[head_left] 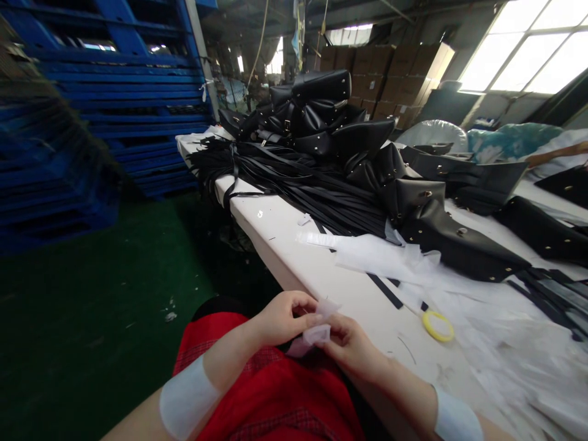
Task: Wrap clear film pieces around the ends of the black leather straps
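Note:
My left hand (291,315) and my right hand (349,343) meet over my lap at the near edge of the white table (275,245). Between their fingertips they pinch a small piece of thin, whitish translucent sheet (316,334), crumpled, with one end sticking up and another hanging below. Whether it is plastic film or tissue I cannot tell. Both hands are closed on it. To the right of my right hand lies a yellow ring (438,326) with a short dark piece at one side. Several loose white translucent sheets (390,254) spread over the table beyond.
Black leather-like bags (459,239) are heaped along the table, beside a bundle of long black straps (303,184). Blue pallets (138,92) stand stacked at the left above a green floor (114,318). Cardboard boxes (381,73) stand behind. Another person's arm (558,154) shows at the right edge.

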Tool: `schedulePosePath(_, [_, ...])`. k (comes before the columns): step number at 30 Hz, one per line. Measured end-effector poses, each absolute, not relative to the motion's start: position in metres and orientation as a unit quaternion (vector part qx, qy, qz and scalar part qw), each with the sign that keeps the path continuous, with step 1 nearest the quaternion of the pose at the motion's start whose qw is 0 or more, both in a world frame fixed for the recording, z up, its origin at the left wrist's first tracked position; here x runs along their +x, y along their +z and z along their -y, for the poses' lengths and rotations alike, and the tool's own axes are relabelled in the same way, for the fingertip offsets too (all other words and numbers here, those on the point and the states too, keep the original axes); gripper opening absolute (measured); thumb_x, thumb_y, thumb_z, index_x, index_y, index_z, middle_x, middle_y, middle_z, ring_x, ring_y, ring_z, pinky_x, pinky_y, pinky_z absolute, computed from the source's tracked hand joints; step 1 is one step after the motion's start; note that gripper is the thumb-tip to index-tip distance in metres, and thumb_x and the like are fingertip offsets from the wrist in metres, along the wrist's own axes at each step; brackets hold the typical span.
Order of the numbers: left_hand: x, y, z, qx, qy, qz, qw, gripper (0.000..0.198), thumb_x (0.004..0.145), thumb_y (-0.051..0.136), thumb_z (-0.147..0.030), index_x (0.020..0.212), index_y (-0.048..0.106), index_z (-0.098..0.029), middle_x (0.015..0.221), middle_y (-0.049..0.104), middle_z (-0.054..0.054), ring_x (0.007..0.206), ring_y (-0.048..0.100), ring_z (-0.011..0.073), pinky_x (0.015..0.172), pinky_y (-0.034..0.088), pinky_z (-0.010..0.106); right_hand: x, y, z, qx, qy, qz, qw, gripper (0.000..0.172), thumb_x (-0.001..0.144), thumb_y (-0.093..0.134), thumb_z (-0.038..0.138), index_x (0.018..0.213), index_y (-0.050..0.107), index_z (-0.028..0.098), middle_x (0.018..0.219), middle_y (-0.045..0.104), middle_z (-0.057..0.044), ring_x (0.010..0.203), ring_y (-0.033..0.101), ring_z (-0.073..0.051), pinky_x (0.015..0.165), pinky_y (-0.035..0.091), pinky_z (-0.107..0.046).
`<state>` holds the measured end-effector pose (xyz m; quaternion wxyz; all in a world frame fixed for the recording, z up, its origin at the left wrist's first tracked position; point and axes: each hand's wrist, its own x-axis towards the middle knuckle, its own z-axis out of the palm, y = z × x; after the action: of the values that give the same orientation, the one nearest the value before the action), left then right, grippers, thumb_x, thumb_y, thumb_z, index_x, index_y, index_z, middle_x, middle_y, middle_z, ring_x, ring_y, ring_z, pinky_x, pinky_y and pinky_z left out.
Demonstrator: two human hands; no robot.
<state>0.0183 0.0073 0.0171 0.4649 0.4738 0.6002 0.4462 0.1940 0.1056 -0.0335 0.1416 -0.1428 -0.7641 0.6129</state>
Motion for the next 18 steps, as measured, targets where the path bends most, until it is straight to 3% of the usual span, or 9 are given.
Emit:
schedulePosePath(5, [0.018,0.024,-0.007,0.529,0.432,-0.607,0.407,0.020,0.081,0.066,-0.031,0.081,0.072,-0.012,0.078,0.070,0.005,0.073,0.062,0.0168,0.068,0.046,0.025,0.194,-0.029,-0.104,-0.135,0.591,0.784,0.136,0.018,0.085,0.066,0.034,0.085,0.069,0.017,0.085,0.070,-0.005,0.082,0.064,-0.019,0.077,0.052,-0.030])
schedulePosePath(9, [0.017,0.022,-0.008,0.513,0.423,-0.667,0.336,0.027,0.081,0.064,-0.029,0.059,0.066,-0.014,0.061,0.059,0.000,0.059,0.052,0.0121,0.056,0.037,0.022,0.193,-0.028,-0.103,-0.133,0.597,0.777,0.149,0.018,0.085,0.066,0.034,0.078,0.067,0.017,0.086,0.069,-0.005,0.083,0.064,-0.019,0.076,0.052,-0.030])
schedulePosePath(14, [0.020,0.013,-0.007,0.450,0.474,-0.681,0.330,0.029,0.074,0.072,-0.035,0.057,0.061,-0.014,0.059,0.057,0.000,0.056,0.049,0.0113,0.052,0.035,0.021,0.193,-0.030,-0.103,-0.112,0.615,0.763,0.168,0.018,0.084,0.067,0.032,0.076,0.067,0.017,0.096,0.069,-0.007,0.092,0.064,-0.020,0.084,0.051,-0.031])
schedulePosePath(18, [0.024,0.006,-0.008,0.386,0.522,-0.672,0.357,0.029,0.067,0.076,-0.036,0.059,0.058,-0.014,0.057,0.056,-0.001,0.053,0.047,0.0102,0.050,0.036,0.021,0.193,-0.032,-0.104,-0.118,0.636,0.746,0.161,0.019,0.086,0.066,0.035,0.087,0.072,0.018,0.095,0.070,-0.007,0.090,0.065,-0.020,0.085,0.051,-0.033])
